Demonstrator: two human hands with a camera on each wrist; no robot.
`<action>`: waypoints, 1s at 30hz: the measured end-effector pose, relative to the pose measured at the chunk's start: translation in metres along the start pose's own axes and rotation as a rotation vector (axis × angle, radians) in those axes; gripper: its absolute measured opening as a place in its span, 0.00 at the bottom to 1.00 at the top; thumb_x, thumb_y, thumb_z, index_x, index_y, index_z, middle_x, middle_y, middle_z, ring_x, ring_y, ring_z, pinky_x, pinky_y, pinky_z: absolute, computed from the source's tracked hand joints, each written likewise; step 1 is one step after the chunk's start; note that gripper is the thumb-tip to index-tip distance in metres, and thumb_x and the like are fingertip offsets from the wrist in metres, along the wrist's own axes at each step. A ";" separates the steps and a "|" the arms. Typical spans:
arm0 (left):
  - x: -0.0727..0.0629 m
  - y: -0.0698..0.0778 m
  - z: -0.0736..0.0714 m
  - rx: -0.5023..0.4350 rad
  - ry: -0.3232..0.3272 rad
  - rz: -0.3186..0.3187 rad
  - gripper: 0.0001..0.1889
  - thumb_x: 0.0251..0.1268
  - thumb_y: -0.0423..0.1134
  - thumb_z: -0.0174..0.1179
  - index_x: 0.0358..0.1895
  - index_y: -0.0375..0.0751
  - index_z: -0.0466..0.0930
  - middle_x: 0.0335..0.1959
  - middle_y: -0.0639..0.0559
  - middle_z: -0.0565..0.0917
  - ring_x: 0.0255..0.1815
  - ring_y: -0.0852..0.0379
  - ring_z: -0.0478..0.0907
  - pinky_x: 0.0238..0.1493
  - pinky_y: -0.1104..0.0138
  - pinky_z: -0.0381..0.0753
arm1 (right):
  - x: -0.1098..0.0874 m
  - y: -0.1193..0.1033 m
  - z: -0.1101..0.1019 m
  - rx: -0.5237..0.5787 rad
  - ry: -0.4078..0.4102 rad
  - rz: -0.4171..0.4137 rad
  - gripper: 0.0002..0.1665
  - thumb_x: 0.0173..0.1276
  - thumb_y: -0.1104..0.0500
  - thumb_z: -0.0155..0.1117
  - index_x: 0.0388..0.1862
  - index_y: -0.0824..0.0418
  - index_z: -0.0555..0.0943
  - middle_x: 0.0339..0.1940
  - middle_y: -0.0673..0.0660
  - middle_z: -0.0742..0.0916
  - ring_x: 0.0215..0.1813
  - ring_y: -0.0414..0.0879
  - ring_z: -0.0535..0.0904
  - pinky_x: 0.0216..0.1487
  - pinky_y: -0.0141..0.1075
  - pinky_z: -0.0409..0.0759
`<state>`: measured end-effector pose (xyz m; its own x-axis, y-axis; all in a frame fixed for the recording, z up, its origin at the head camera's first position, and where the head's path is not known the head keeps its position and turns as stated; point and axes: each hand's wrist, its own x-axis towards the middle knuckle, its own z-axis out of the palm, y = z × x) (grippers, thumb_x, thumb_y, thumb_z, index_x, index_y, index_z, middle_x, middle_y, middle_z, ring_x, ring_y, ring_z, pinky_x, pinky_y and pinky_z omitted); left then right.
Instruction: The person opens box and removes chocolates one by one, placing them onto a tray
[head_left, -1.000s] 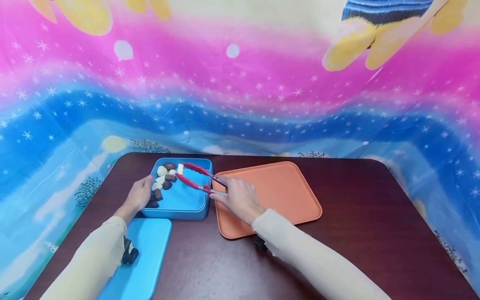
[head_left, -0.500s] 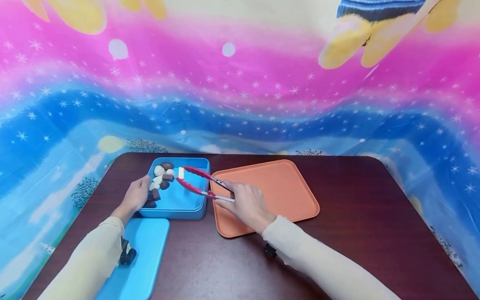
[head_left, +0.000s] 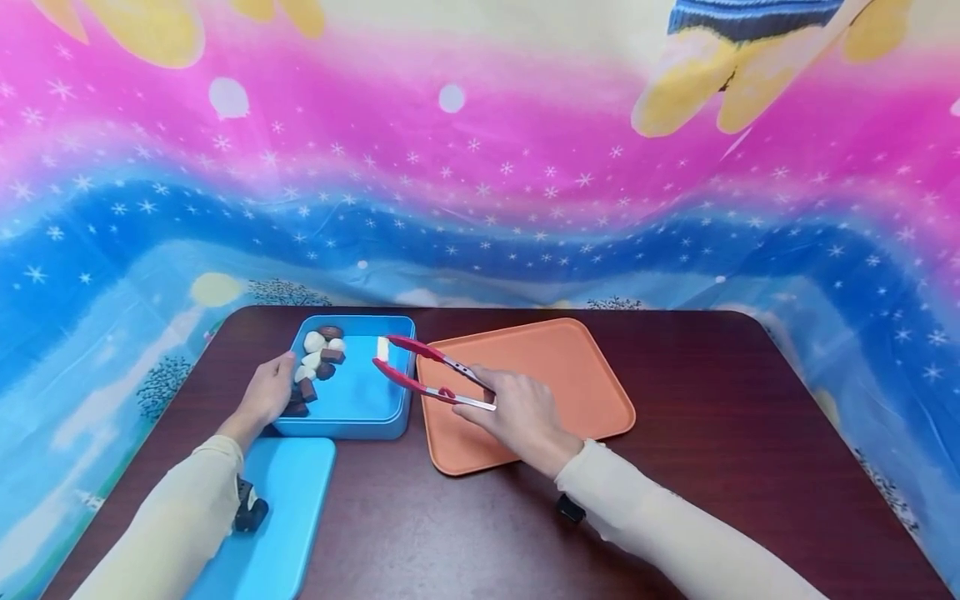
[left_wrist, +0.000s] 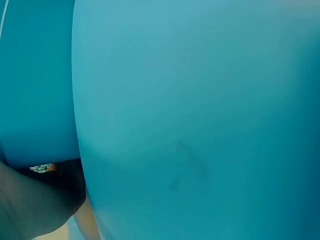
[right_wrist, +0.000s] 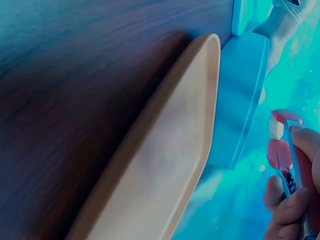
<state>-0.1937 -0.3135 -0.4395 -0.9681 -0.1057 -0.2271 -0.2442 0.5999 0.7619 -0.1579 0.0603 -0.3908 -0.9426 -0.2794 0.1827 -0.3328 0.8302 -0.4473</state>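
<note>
My left hand [head_left: 264, 393] holds the left side of a blue box [head_left: 345, 429], thumb near its rim. In the left wrist view that hand [left_wrist: 35, 205] shows only partly, beside the box wall [left_wrist: 40, 85]. Several brown and white chocolates [head_left: 311, 367] lie along the box's left part. My right hand [head_left: 525, 412] grips red-tipped metal tongs [head_left: 407, 381]. Between the tong tips sits a white block-shaped chocolate [head_left: 382, 349], over the box's right part. From the right wrist, the same white piece [right_wrist: 275, 128] shows between the tips, apart from the box.
An orange tray [head_left: 540, 375] lies right of the box, under my right hand and the tong handles. The blue lid [head_left: 292, 500] rests on the dark wooden table [head_left: 420, 533] in front of the box, partly beneath my left forearm. A patterned cloth [head_left: 480, 200] hangs behind the table.
My right hand has drawn right and slightly nearer, bringing the tongs and white chocolate from beside the other chocolates toward the box's right rim. My left hand stays at the box.
</note>
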 end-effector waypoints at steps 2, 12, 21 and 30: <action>0.000 0.000 0.000 -0.002 -0.003 0.004 0.37 0.83 0.60 0.22 0.70 0.33 0.68 0.34 0.48 0.83 0.41 0.50 0.80 0.42 0.65 0.83 | -0.002 0.003 -0.001 -0.001 0.004 0.000 0.36 0.56 0.35 0.76 0.63 0.45 0.83 0.16 0.43 0.74 0.23 0.40 0.69 0.21 0.34 0.65; -0.004 -0.003 -0.003 -0.036 -0.026 0.007 0.37 0.83 0.60 0.22 0.70 0.33 0.67 0.30 0.52 0.83 0.37 0.53 0.80 0.39 0.65 0.83 | -0.017 0.020 -0.005 0.017 -0.003 0.015 0.36 0.56 0.36 0.77 0.62 0.45 0.84 0.18 0.42 0.75 0.22 0.40 0.68 0.22 0.34 0.65; -0.006 -0.005 -0.003 -0.046 -0.038 0.013 0.38 0.83 0.60 0.22 0.71 0.33 0.66 0.31 0.52 0.82 0.36 0.53 0.79 0.39 0.65 0.83 | -0.026 0.036 -0.012 -0.001 0.014 0.042 0.37 0.54 0.37 0.79 0.63 0.47 0.83 0.18 0.43 0.76 0.23 0.40 0.68 0.21 0.34 0.65; -0.004 -0.006 0.001 -0.034 -0.012 -0.004 0.39 0.82 0.61 0.21 0.67 0.32 0.68 0.35 0.47 0.81 0.42 0.48 0.79 0.42 0.60 0.82 | -0.025 0.057 -0.019 -0.007 0.000 0.076 0.38 0.56 0.38 0.78 0.65 0.49 0.82 0.18 0.45 0.76 0.23 0.42 0.68 0.21 0.34 0.64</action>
<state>-0.1886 -0.3158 -0.4436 -0.9663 -0.0984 -0.2378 -0.2505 0.5718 0.7812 -0.1523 0.1233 -0.4044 -0.9651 -0.2157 0.1489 -0.2604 0.8521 -0.4540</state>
